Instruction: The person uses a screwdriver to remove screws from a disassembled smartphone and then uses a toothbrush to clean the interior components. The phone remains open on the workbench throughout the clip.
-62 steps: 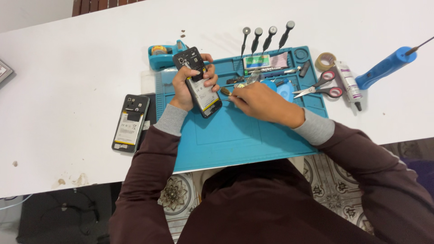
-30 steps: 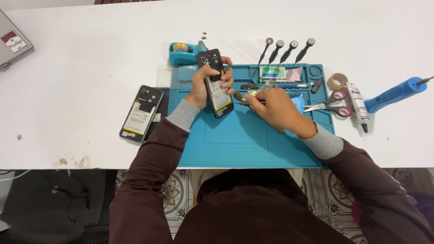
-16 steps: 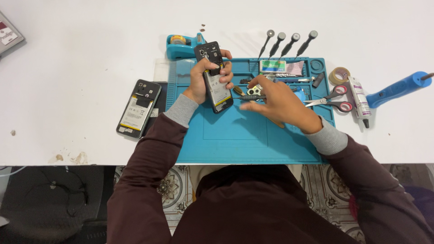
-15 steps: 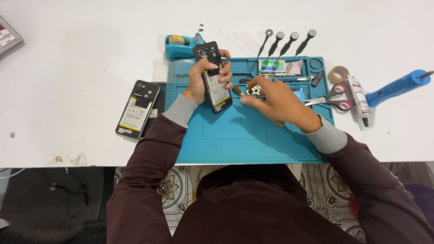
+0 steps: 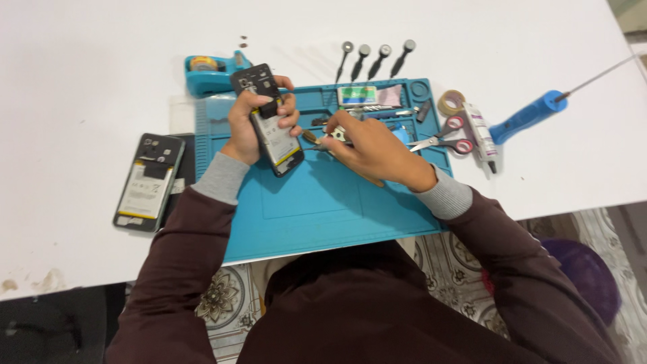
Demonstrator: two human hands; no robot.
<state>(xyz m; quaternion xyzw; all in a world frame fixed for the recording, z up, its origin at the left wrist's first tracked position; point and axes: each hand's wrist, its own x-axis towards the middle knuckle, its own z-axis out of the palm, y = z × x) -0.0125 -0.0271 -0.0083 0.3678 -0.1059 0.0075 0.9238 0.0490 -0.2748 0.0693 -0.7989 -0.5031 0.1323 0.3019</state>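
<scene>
A white counter (image 5: 81, 81) is seen from above, with a blue work mat (image 5: 323, 202) laid on it. Left of the mat, a second opened phone (image 5: 148, 182) is laid flat with its insides showing. A blue tape holder (image 5: 209, 71) is set just past the mat's far left corner. 4 small metal tools (image 5: 374, 57) are lined up beyond the far edge of the mat. Scissors with pink handles (image 5: 445, 138) are placed at the mat's right edge, with a roll of tape (image 5: 450, 102) and a white tube (image 5: 480, 129) near them. A blue-handled tool with a long thin tip (image 5: 529, 116) is laid further right on the counter.

An opened phone (image 5: 273, 135) is gripped by the left hand (image 5: 253, 121) and held tilted above the mat, with the fingers wrapped around its top part. The right hand (image 5: 371, 145) is closed around a small tool (image 5: 313, 139), which is pointed at the phone's right side. The tool's tip is seen just beside the phone. It cannot be told if they touch.
</scene>
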